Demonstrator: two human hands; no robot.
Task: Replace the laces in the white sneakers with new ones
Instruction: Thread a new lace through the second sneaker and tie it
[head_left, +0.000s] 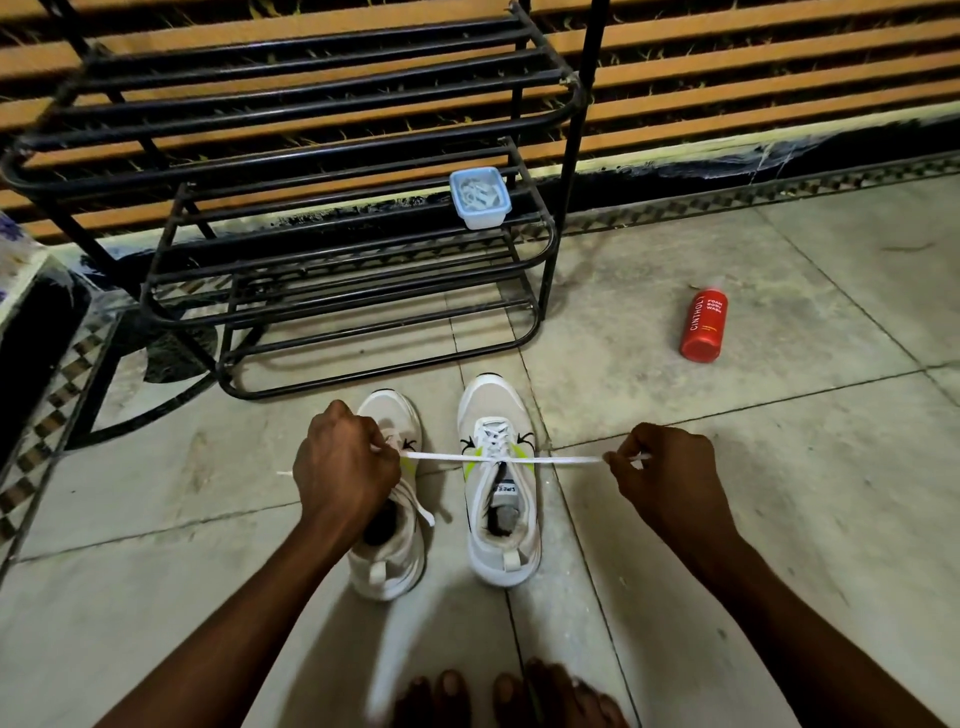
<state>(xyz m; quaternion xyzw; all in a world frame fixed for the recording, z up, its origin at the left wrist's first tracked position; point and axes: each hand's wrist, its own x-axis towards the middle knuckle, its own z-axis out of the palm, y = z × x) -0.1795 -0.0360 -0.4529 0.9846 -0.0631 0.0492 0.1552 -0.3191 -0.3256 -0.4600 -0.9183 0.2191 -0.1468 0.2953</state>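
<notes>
Two white sneakers stand side by side on the tiled floor (727, 493) at lower centre of the frame, toes pointing up the frame; the right sneaker (500, 483) is laced, and a white lace (545, 459) stretches taut and level across its top eyelets; the left hand (345, 470) is fisted around one end, over the left sneaker (389, 545); the right hand (662, 467) pinches the other end between thumb and fingertips, right of the shoes; a black metal shoe rack (291, 218) fills the upper left, with a small lidded plastic box (480, 197) on one shelf; a red bottle (704, 326) lies on the floor at centre right.
</notes>
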